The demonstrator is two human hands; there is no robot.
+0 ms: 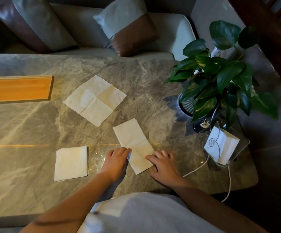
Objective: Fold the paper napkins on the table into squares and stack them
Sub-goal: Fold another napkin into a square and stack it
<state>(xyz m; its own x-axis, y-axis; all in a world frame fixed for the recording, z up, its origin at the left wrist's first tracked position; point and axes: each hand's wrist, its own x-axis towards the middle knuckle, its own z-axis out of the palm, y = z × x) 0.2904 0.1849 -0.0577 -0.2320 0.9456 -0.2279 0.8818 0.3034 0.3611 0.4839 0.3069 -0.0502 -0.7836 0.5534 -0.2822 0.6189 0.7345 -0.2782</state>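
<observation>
A half-folded napkin lies as a long white rectangle on the marble table, slanting from upper left to lower right. My left hand touches its left edge near the middle, fingertips on the paper. My right hand rests flat on its lower right edge. A stack of folded square napkins sits to the left of my hands. An unfolded napkin with cross creases lies farther back, near the table's middle.
A wooden tray sits at the far left. A potted plant stands at the right, with a clear napkin holder and a white cable in front of it. A sofa with cushions lies beyond the table.
</observation>
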